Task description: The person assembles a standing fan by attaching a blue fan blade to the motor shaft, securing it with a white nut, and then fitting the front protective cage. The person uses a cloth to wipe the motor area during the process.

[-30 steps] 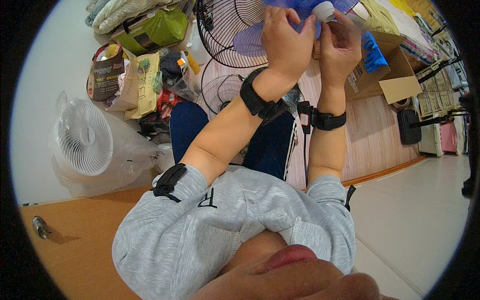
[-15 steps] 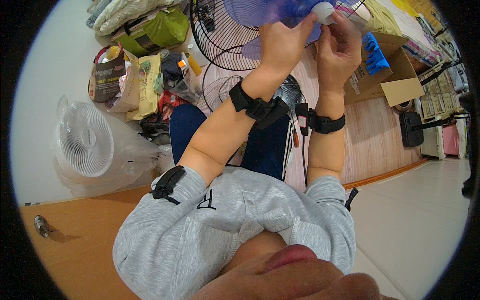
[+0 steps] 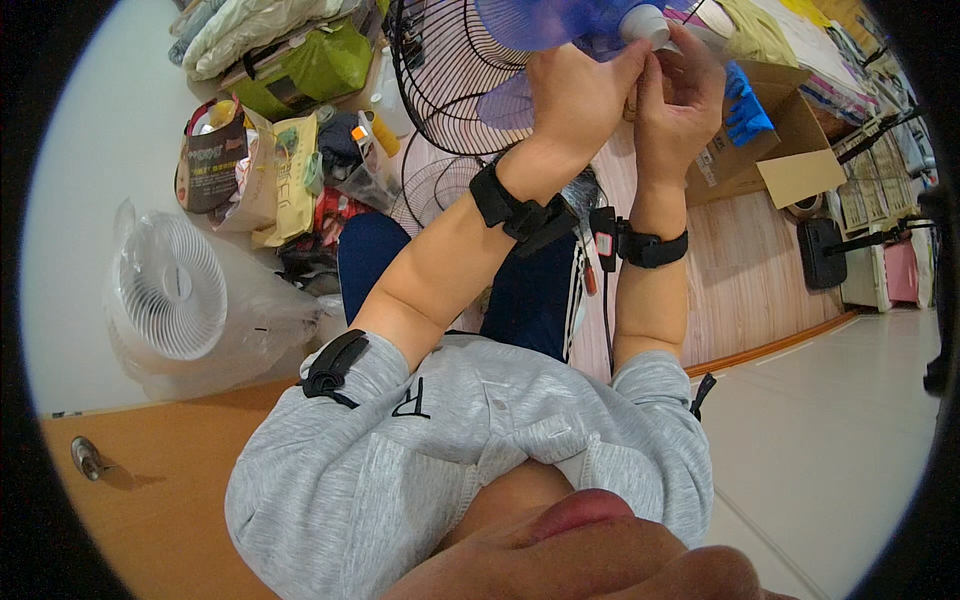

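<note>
At the top of the head view, translucent blue fan blades (image 3: 535, 22) sit in front of a black wire fan grille (image 3: 450, 75). A round white cap (image 3: 643, 26) is at the middle of the blades. My right hand (image 3: 688, 100) has its fingers closed around the cap's lower right side. My left hand (image 3: 575, 108) is curled beside it, thumb tip at the cap's lower edge. Its other fingers are hidden behind the hand, so what they grip cannot be made out. Both wrists wear black straps.
A second wire grille (image 3: 440, 185) and a red-handled screwdriver (image 3: 588, 275) lie near my legs. An open cardboard box (image 3: 770, 150) with a blue glove (image 3: 748, 108) stands at right. At left are bags (image 3: 295, 165) and a plastic-wrapped white fan (image 3: 175, 285).
My left hand has turned and shifted slightly right, its thumb moving down along the cap. The blades and grille have shifted a little to the right. My right hand stays at the cap.
</note>
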`<state>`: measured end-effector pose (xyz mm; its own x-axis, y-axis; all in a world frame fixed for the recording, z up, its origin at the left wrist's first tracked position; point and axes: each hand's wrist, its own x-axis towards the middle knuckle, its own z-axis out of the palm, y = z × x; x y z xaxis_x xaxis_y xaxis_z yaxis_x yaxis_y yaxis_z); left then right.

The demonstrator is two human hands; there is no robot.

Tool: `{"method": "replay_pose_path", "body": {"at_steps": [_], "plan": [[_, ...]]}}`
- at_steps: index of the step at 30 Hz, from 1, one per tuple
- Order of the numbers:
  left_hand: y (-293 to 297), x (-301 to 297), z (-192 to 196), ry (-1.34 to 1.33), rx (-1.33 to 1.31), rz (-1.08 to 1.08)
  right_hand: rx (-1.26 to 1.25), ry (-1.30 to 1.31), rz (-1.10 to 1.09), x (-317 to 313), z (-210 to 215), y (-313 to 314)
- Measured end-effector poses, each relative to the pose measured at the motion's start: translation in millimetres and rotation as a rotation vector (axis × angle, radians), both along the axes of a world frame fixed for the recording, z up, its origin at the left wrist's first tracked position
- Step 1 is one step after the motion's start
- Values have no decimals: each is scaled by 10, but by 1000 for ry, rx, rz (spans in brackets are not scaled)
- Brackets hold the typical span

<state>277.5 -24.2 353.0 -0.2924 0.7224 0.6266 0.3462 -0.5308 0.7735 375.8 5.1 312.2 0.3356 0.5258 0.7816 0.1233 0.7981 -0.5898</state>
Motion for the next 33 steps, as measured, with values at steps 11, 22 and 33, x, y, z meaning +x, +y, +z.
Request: {"method": "replay_pose_path", "body": {"at_steps": [11, 22, 33], "plan": [[116, -42, -61, 225, 343, 66, 271, 61, -509, 249, 414, 233], [187, -185, 34, 58, 177, -42, -15, 335, 408, -239, 474, 738], [128, -93, 21, 67, 102, -56, 22, 315, -3, -5, 436, 664]]}}
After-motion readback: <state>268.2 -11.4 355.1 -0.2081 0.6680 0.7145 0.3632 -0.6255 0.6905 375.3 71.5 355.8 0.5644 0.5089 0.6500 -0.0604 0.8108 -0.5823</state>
